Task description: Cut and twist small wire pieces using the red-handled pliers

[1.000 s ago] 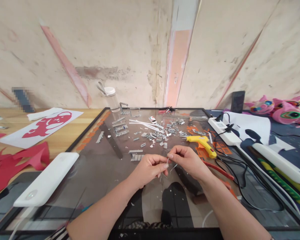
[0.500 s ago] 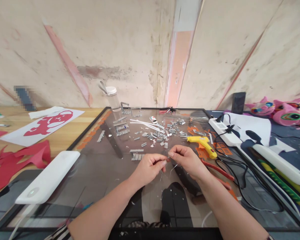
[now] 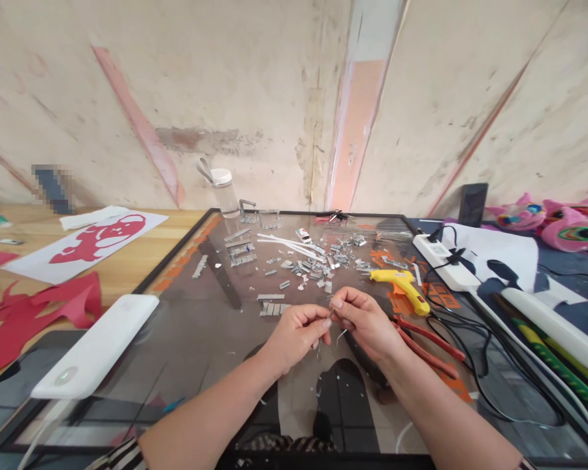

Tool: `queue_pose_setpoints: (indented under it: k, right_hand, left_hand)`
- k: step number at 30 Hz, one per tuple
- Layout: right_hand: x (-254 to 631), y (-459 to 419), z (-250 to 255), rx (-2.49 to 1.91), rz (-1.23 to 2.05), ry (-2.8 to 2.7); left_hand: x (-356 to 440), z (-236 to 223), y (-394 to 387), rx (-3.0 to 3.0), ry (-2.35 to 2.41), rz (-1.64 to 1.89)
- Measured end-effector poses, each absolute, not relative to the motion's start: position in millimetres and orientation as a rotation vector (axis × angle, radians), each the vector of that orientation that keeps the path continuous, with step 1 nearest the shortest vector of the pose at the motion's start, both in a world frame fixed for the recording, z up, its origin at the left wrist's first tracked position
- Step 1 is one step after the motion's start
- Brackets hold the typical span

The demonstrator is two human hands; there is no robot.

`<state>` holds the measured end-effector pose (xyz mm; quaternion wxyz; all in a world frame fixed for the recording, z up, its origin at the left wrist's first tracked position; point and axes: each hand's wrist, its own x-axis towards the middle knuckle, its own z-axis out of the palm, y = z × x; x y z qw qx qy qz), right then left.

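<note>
My left hand (image 3: 298, 333) and my right hand (image 3: 360, 320) meet fingertip to fingertip above the near middle of the glass table. Both are closed in a pinch on thin bent wire (image 3: 342, 335), whose loose ends hang below the fingers. The part between the fingertips is too small and covered to make out. Just beyond my left hand lies a small grey slatted piece (image 3: 273, 307). Red-handled pliers (image 3: 431, 346) rest beside my right wrist, and a yellow glue gun (image 3: 399, 287) lies past it.
Small grey pieces (image 3: 318, 264) are scattered mid-table, with white glue sticks (image 3: 287, 243) behind them. A clear bottle (image 3: 225, 196) stands at the back left. To the right are a power strip (image 3: 443, 261) and black cables (image 3: 480, 339). A white box-shaped device (image 3: 98, 346) sits left.
Both hands stay pinched together on the wire, with only slight shifts of the fingers. The whole view has moved a little.
</note>
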<state>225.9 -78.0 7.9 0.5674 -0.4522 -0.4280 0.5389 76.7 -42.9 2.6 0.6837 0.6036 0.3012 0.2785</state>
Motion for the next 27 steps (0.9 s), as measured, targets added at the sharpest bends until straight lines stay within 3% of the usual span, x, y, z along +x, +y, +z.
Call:
queue_pose_setpoints:
  k: [4, 8, 16, 27]
  right_hand:
    - [224.5, -77.9, 8.1, -1.162, 1.019, -1.172]
    - [223.9, -77.1, 4.8, -1.190, 0.970, -1.188]
    - [237.1, -74.7, 13.3, -0.980, 1.516, -0.851]
    - [237.7, -78.1, 10.7, -0.907, 1.633, -0.886]
  left_hand:
    - [78.6, 2.6, -44.5, 1.124, 0.673, 0.536]
    - [78.3, 3.0, -44.6, 1.040, 0.632, 0.536]
    - [76.4, 0.8, -42.9, 0.921, 0.515, 0.519]
    - [73.1, 0.0, -39.6, 0.719, 0.349, 0.426]
